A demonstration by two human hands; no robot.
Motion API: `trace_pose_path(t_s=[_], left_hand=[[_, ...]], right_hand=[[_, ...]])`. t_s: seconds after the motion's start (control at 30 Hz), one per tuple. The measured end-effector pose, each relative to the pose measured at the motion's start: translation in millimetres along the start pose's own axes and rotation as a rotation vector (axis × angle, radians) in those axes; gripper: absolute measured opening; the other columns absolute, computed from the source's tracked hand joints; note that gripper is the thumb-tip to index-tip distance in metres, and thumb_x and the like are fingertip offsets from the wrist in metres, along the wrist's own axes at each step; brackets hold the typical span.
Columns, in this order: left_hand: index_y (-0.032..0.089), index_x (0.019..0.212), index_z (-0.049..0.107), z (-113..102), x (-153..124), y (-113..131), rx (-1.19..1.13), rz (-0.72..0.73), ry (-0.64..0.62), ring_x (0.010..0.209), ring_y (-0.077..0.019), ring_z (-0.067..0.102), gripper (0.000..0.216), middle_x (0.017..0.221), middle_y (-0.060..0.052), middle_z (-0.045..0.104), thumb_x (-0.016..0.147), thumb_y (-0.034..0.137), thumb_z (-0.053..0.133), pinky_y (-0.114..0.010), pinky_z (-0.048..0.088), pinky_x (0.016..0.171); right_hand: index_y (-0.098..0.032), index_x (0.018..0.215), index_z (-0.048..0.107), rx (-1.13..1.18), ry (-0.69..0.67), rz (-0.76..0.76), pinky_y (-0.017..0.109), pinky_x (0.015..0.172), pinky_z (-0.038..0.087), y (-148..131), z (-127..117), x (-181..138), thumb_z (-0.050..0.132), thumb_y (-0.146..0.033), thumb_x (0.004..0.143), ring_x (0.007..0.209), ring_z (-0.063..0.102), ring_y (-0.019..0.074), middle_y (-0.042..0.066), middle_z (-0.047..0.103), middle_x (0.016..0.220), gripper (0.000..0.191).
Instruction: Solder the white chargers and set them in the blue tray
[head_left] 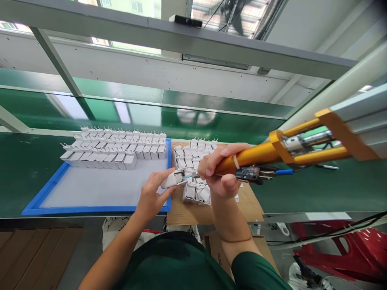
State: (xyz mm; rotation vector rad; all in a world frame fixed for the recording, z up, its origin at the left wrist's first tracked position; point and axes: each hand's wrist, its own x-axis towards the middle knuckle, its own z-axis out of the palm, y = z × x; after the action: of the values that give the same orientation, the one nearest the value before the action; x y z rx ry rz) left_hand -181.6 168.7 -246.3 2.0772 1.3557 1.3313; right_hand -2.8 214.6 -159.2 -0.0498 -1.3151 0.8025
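Observation:
My left hand (155, 192) pinches a white plug-in adapter housing (173, 179) between thumb and fingers, above the right edge of a blue-framed tray (102, 192). Wrapped around an orange-gold power screwdriver (254, 157) is my right hand (220, 169). The driver lies nearly level, its thin bit (190, 175) pointing left into the open end of the housing. Whether the bit touches a screw is too small to tell. Beneath and behind my right hand, a group of white housings (193, 155) stands on a cardboard sheet (178, 215), partly hidden by the hand.
Rows of white adapters (111, 149) with prongs upward fill the tray's back part. The green bench (302, 185) extends to both sides. A grey frame bar (121, 22) crosses above. Cables (341, 229) and a red plastic chair (341, 249) are at lower right.

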Motion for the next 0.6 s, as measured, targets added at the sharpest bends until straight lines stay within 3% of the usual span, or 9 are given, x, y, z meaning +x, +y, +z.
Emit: trace_pose_path(t_s=[0.4,0.6], left_hand=[[0.028,0.131,0.062,-2,-3,-1,-0.040,-0.021,0.007,0.098,-0.0207,0.065,0.039,0.116,-0.005,0.073,0.092,0.030,0.067,-0.034,0.055,0.086],[0.025,0.132,0.059,13,-13,-16,-0.323,-0.221,-0.045,0.113,-0.0230,0.064,0.042,0.125,-0.008,0.068,0.092,0.035,0.066,-0.037,0.056,0.093]], right_hand=[[-0.031,0.103,0.054,-0.081,0.015,-0.012,0.017,0.030,0.040,0,2,2,0.072,-0.053,0.079,0.034,0.041,0.0064,-0.011,0.052,0.058,0.037],[-0.029,0.108,0.058,0.010,-0.033,-0.042,0.018,0.031,0.042,-6,7,0,0.070,-0.048,0.083,0.036,0.043,0.0061,-0.009,0.052,0.061,0.033]])
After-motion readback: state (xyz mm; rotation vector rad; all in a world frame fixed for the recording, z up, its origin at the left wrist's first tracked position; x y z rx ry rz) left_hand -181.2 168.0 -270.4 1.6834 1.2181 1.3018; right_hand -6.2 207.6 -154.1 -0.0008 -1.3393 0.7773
